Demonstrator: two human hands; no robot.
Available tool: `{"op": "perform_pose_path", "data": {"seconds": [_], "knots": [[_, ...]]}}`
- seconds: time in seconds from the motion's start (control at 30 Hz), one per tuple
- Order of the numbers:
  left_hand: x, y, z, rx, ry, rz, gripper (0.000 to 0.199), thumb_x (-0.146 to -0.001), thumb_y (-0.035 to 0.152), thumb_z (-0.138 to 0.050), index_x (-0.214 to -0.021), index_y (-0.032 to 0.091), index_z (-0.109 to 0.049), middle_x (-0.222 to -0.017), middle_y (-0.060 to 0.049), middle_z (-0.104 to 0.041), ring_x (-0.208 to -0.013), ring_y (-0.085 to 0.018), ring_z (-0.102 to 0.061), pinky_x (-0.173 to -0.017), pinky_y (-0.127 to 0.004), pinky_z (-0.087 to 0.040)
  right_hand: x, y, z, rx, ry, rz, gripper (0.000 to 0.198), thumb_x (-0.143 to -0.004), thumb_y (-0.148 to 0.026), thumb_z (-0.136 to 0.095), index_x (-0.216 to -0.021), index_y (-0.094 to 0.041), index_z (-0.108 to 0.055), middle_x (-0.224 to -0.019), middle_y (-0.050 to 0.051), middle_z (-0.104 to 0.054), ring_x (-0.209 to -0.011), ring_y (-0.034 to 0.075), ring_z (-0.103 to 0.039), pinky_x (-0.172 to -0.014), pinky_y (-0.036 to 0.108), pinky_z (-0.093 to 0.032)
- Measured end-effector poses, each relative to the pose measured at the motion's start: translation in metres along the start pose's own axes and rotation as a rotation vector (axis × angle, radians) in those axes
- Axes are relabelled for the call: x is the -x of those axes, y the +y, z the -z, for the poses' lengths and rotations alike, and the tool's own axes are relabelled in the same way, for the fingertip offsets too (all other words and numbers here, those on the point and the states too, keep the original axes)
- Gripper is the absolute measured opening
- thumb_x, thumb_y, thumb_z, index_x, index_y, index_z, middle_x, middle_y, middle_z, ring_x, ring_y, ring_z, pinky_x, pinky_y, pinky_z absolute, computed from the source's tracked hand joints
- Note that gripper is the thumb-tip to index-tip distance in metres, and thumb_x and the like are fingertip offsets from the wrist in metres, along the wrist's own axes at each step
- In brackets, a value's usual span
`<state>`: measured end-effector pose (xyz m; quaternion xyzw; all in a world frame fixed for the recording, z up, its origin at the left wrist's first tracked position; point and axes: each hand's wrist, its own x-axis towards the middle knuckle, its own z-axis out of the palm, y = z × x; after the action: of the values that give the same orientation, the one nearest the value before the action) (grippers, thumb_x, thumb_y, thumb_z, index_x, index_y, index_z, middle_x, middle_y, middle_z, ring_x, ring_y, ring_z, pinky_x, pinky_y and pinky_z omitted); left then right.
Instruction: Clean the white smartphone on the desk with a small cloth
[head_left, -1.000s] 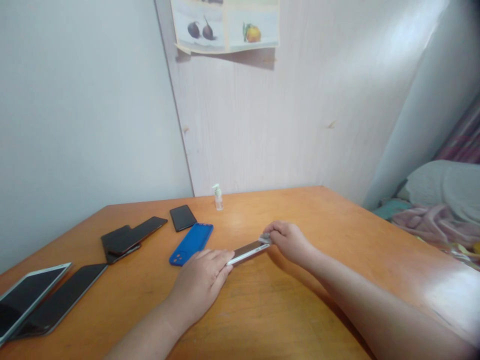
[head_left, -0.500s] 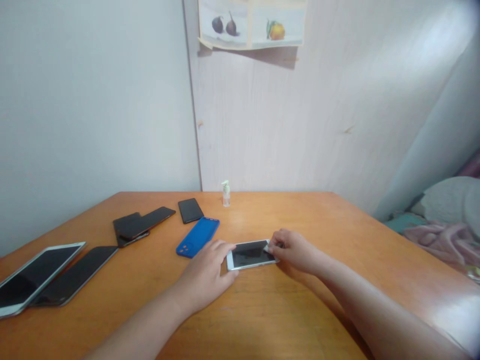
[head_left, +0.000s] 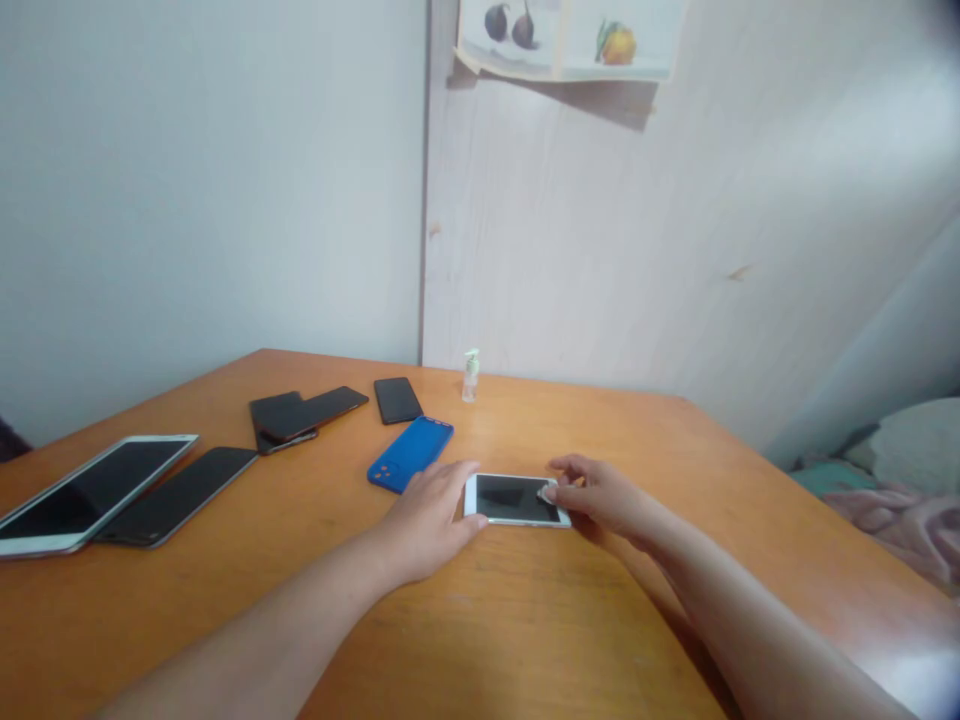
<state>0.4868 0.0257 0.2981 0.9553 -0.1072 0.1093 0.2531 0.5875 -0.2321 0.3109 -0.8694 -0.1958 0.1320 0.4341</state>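
L hand (head_left: 433,518) nearest, grip set round the left end of the white phone (head_left: 506,500): fingers at far corner, thumb at near one, holding it. R hand (head_left: 604,497) at the other end: grip narrow, pinching a small pale piece (head_left: 546,492) btwn thumb & fingers at the screen; too small to ID. The white phone lies screen up on the tabletop (head_left: 480,620), long side across, btwn both hands.

At L edge of view, a large white device (head_left: 97,490) w/ dark screen, overlapping a black phone (head_left: 184,495) in view. Just past L hand, a blue case (head_left: 412,450), camera cutouts at near end. Further back: slim dark phone (head_left: 321,411) crosswise on a second dark phone (head_left: 271,406); R of these, a small black phone (head_left: 397,400), corner close to case. Then a clear pump bottle (head_left: 470,384), upright nr back edge. Beyond R edge, bedding (head_left: 877,510). Behind, pale wall panel (head_left: 570,240) w/ fruit pics (head_left: 581,40) up top.
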Motion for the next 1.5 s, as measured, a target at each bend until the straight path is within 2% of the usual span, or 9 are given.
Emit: {"op": "perform_pose_path", "data": {"seconds": [0.13,0.27,0.47,0.6,0.73,1.0,1.13,1.33,1.5], "knots": [[0.0,0.001,0.0,0.007,-0.009,-0.002,0.053,-0.084,0.035,-0.065,-0.132,0.02,-0.05,-0.137,-0.012,-0.057,-0.129,-0.03,-0.051,-0.107,-0.046,-0.039,0.003,-0.004,0.004,-0.032,-0.133,-0.009,0.032,-0.074,-0.042,-0.071,-0.093,-0.017,-0.071,-0.079,0.001,-0.069,-0.073,0.017,-0.061,-0.066,0.027,-0.046],[0.001,0.001,0.001,0.03,-0.015,-0.024,0.053,-0.082,0.033,-0.067,-0.13,0.021,-0.051,-0.134,-0.011,-0.059,-0.126,-0.029,-0.051,-0.106,-0.044,-0.041,0.008,-0.008,0.009,-0.062,-0.192,-0.031,0.039,-0.068,-0.042,-0.075,-0.097,-0.016,-0.069,-0.077,0.002,-0.069,-0.066,0.015,-0.06,-0.06,0.026,-0.045],[0.002,0.002,0.001,0.059,-0.005,-0.031,0.051,-0.078,0.033,-0.071,-0.125,0.022,-0.054,-0.128,-0.01,-0.061,-0.121,-0.028,-0.053,-0.103,-0.043,-0.042,0.001,0.004,0.002,-0.019,-0.044,0.005,0.035,-0.074,-0.043,-0.067,-0.097,-0.017,-0.064,-0.082,0.002,-0.069,-0.071,0.016,-0.061,-0.065,0.028,-0.047],[0.003,0.004,0.003,0.051,-0.019,-0.031,0.049,-0.079,0.034,-0.07,-0.124,0.021,-0.054,-0.124,-0.01,-0.062,-0.119,-0.029,-0.054,-0.102,-0.043,-0.042,-0.004,0.011,0.003,0.086,0.038,0.066,0.023,-0.079,-0.039,-0.058,-0.085,-0.017,-0.064,-0.072,0.002,-0.064,-0.066,0.017,-0.059,-0.063,0.03,-0.046],[0.004,0.006,0.004,0.047,-0.012,-0.031,0.048,-0.079,0.034,-0.068,-0.123,0.022,-0.054,-0.124,-0.01,-0.062,-0.12,-0.029,-0.053,-0.101,-0.043,-0.042,0.0,0.004,0.001,0.229,0.117,0.193,0.009,-0.078,-0.028,-0.059,-0.076,-0.021,-0.065,-0.081,0.004,-0.063,-0.081,0.02,-0.059,-0.075,0.033,-0.045],[0.006,0.012,0.004,0.02,0.009,-0.014,0.047,-0.078,0.037,-0.071,-0.119,0.02,-0.056,-0.118,-0.01,-0.063,-0.115,-0.03,-0.054,-0.098,-0.043,-0.043,0.027,-0.028,-0.022,0.675,0.029,0.366,0.025,-0.094,-0.021,-0.044,-0.089,-0.019,-0.068,-0.091,0.008,-0.063,-0.08,0.019,-0.06,-0.072,0.03,-0.047],[0.008,0.015,0.003,0.011,0.011,-0.006,0.047,-0.078,0.041,-0.072,-0.117,0.02,-0.057,-0.117,-0.01,-0.063,-0.113,-0.03,-0.054,-0.096,-0.043,-0.044,0.036,-0.034,-0.02,0.807,-0.024,0.424,0.028,-0.096,-0.023,-0.043,-0.103,-0.02,-0.07,-0.101,0.011,-0.069,-0.095,0.026,-0.061,-0.085,0.037,-0.046],[0.01,0.019,-0.001,-0.028,0.026,0.008,0.056,-0.072,0.05,-0.076,-0.116,0.021,-0.058,-0.114,-0.01,-0.063,-0.11,-0.031,-0.054,-0.092,-0.042,-0.044,0.038,-0.032,-0.025,0.85,0.037,0.349,0.03,-0.099,-0.034,-0.043,-0.111,-0.021,-0.067,-0.118,0.013,-0.068,-0.121,0.032,-0.055,-0.098,0.045,-0.042],[0.011,0.021,-0.003,-0.053,0.031,0.007,0.063,-0.069,0.058,-0.077,-0.115,0.02,-0.059,-0.111,-0.011,-0.063,-0.108,-0.032,-0.054,-0.089,-0.043,-0.044,0.041,-0.03,-0.031,0.793,-0.051,0.378,0.04,-0.1,-0.044,-0.041,-0.125,-0.021,-0.061,-0.139,0.015,-0.057,-0.136,0.032,-0.044,-0.109,0.049,-0.035]]}}
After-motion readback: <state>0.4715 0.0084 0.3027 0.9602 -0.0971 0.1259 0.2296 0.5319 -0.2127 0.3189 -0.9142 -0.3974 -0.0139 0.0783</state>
